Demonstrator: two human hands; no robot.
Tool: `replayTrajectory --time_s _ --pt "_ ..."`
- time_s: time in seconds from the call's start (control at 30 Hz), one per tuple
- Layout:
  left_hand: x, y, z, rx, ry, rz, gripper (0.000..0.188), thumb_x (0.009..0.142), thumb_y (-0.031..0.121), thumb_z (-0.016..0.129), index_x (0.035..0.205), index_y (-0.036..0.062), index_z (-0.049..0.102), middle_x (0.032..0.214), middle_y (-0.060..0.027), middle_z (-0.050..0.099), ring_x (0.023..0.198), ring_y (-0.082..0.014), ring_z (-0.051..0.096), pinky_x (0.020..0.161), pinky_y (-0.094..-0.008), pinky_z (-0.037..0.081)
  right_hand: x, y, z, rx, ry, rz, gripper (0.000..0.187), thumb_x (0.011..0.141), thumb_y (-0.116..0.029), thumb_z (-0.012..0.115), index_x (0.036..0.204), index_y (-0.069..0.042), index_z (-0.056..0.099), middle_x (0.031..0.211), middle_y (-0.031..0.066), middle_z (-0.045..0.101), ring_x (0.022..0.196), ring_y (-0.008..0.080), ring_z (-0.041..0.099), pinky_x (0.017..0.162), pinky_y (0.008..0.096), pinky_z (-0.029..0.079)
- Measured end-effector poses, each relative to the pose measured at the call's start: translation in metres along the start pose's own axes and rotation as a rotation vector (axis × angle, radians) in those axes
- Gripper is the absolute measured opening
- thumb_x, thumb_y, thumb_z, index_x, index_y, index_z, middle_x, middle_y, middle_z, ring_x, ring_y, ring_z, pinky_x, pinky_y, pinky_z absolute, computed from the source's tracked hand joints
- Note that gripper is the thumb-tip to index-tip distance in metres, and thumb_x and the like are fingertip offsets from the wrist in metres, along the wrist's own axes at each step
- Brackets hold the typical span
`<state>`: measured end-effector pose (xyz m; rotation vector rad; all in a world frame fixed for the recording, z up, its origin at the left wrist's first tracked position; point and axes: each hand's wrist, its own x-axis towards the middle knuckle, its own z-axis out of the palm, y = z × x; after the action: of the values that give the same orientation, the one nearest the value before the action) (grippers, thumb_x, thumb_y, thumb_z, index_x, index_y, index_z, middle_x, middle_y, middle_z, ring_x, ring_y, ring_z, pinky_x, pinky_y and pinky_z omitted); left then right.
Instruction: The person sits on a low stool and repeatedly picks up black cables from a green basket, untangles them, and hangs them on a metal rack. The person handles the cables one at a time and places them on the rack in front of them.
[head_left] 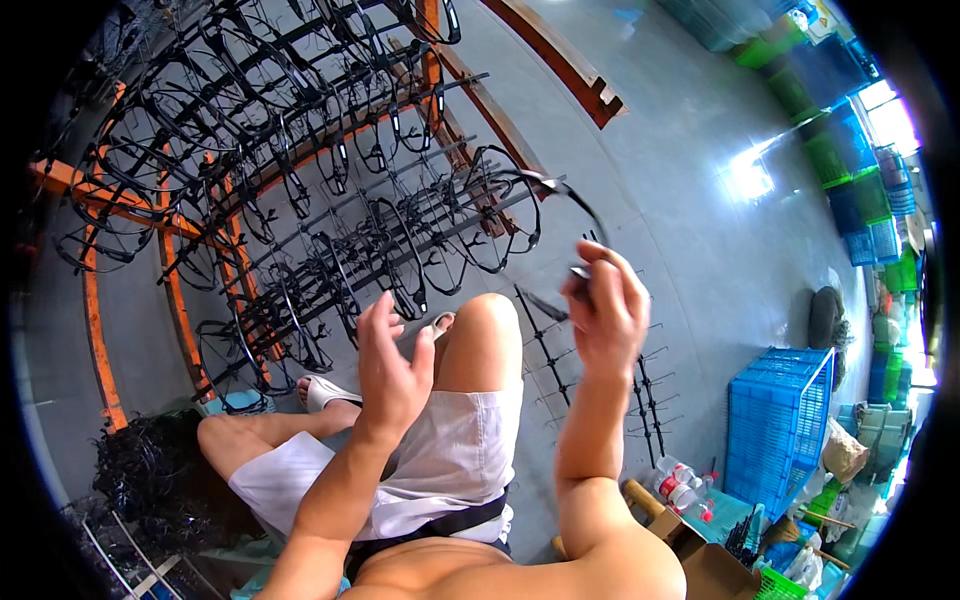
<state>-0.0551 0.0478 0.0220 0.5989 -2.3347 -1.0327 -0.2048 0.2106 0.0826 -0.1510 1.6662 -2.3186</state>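
Pinched in my right hand (607, 310) is a glossy black curved frame (583, 205), a thin bent loop that is partly blurred. It arcs up and leftward toward the rack, and I cannot tell whether its far end touches the bar there. My left hand (393, 365) is raised above my lap with thumb and fingers apart, holding nothing. Just beyond it, many similar black frames (375, 225) hang in rows from dark hooked bars. Those bars rest across an orange metal rack (135, 207) at the left and far side.
Two bare hooked rods (545, 345) lie on the grey floor beside my right arm. A blue plastic crate (775, 430), plastic bottles (680, 485) and an open cardboard box (715, 570) are at lower right. A dark heap of thin parts (150, 470) lies at lower left.
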Motion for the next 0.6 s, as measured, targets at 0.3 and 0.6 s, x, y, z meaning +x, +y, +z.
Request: replayTrajectory --time_s 0.3,0.6 --pt "0.012 -0.017 0.031 0.035 -0.025 -0.068 0.020 0.085 0.009 0.063 0.100 -0.0031 0.059 0.084 -0.0166 0.064 0.069 -0.0262 0.063 0.064 -0.0352 0.051 0.081 0.116 0.046 -0.257 -0.211 0.192 0.028 0.097 -0.023 0.051 0.113 -0.003 0.061 0.075 0.0000 0.061 0.055 0.0008 0.039 0.046 0.0169 0.032" --pt "0.017 -0.016 0.030 0.082 -0.016 -0.042 0.014 0.084 0.009 0.064 0.092 -0.0022 0.061 0.078 -0.0165 0.063 0.063 -0.0280 0.061 0.061 -0.0362 0.050 0.087 0.129 0.054 -0.343 -0.205 0.061 0.026 0.097 -0.024 0.051 0.113 -0.005 0.060 0.075 -0.0004 0.060 0.057 0.0039 0.044 0.051 0.0197 0.036"
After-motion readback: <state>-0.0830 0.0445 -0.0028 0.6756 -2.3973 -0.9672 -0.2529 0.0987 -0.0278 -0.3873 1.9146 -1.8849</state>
